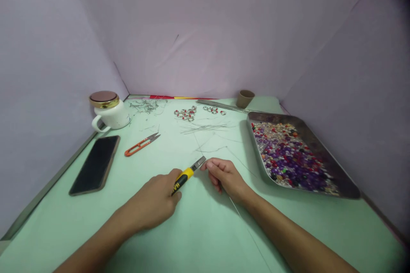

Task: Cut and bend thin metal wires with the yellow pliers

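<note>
My left hand [156, 200] is wrapped round a yellow and black tool [184, 177] whose metal tip points up and right. That tip lies close to the fingertips of my right hand [224, 175], which are pinched together on a thin wire [246, 226]. The wire runs from under the right hand down toward the bottom edge. Beyond the tool's tip, more thin wires [205, 128] lie on the pale green table [198, 239]. Whether the tip touches the wire is too small to tell.
Orange snips [139, 147], a phone [95, 165] and a lidded white mug [115, 115] stand or lie left. Beaded rings [185, 113], wire scraps [147, 106] and a brown cup [245, 99] are at the back. A metal tray [347, 187] of beads is right.
</note>
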Demonstrator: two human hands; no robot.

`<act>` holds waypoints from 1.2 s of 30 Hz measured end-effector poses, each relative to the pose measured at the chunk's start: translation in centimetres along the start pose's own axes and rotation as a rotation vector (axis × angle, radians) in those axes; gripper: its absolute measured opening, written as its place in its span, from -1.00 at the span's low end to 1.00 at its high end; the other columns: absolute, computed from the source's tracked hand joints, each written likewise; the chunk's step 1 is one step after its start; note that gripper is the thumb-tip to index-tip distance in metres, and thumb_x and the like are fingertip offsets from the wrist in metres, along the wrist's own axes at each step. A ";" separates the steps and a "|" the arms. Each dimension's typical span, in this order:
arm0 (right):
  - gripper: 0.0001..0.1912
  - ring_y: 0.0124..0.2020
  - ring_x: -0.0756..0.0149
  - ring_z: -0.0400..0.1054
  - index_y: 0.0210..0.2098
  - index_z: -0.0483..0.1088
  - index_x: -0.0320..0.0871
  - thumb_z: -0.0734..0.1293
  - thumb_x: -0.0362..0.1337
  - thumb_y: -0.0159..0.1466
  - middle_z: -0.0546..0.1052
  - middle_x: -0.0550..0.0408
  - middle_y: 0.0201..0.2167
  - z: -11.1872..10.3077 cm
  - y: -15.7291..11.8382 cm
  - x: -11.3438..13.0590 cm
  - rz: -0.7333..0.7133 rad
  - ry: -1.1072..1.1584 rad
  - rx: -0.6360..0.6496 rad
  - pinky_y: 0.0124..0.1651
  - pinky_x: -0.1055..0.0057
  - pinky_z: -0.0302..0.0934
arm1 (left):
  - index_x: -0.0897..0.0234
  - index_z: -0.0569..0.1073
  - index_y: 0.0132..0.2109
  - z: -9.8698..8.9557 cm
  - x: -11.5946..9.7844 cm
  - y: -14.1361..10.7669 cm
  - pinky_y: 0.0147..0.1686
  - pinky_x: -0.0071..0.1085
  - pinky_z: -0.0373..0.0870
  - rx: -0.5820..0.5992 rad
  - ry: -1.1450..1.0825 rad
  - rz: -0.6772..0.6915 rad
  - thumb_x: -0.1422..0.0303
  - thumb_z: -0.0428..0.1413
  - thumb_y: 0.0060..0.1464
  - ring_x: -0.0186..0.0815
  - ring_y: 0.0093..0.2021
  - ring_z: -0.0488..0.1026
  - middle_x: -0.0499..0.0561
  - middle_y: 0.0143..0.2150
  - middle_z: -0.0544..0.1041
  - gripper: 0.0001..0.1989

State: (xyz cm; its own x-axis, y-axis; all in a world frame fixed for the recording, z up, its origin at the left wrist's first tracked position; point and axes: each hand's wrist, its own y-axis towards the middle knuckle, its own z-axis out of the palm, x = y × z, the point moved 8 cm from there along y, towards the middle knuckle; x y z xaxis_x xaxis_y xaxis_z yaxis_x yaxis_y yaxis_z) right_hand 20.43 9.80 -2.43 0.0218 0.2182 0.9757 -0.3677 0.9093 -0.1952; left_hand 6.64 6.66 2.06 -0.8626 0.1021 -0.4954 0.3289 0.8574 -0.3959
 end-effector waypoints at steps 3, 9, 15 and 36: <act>-0.68 -0.79 0.57 -0.13 -0.42 0.35 -0.22 0.21 -0.06 0.15 0.07 0.34 -0.81 0.0 0.0 0.3 -0.033 0.007 0.003 -0.73 0.57 -0.20 | 0.23 0.24 -0.37 0.9 0.2 0.1 -0.46 -0.44 0.26 0.114 -0.257 0.012 0.43 -0.08 -0.08 -0.36 -0.47 0.30 -0.10 -0.47 0.35 -0.94; -0.71 -0.77 0.57 -0.17 -0.48 0.34 -0.21 0.24 -0.08 0.13 0.02 0.35 -0.82 -0.3 0.0 0.3 -0.054 0.088 0.000 -0.71 0.56 -0.28 | 0.27 0.18 -0.15 4.3 0.3 0.1 -0.70 -0.50 0.20 0.462 -0.951 -0.096 0.39 0.00 -0.09 -0.41 -0.64 0.28 -0.09 -0.52 0.34 -0.71; -0.74 -0.80 0.57 -0.21 -0.55 0.30 -0.21 0.20 -0.15 0.13 0.04 0.34 -0.84 -0.4 0.1 0.0 0.019 0.134 -0.011 -0.74 0.57 -0.31 | 0.28 0.20 -0.16 4.5 0.1 0.5 -0.67 -0.53 0.24 0.431 -0.953 -0.034 0.33 0.07 -0.08 -0.45 -0.62 0.30 -0.08 -0.48 0.36 -0.69; -0.80 -0.82 0.60 -0.30 -0.66 0.14 -0.16 0.15 -0.29 0.07 -0.05 0.37 -0.85 1.1 -0.2 -1.2 0.305 0.559 0.204 -0.81 0.66 -0.38 | 0.27 0.29 -0.22 3.5 -0.7 0.2 -0.53 -0.52 0.22 0.403 -0.726 0.078 0.39 0.02 -0.07 -0.45 -0.49 0.32 -0.06 -0.35 0.37 -0.81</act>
State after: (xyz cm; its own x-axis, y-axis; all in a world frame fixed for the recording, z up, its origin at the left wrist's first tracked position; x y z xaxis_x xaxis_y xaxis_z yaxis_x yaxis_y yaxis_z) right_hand 19.43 8.96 -3.41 0.3472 0.6558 0.6703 -0.6011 0.7043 -0.3777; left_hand 8.64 4.96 -0.41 -0.4146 -0.3152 -0.8537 0.6088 0.6011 -0.5176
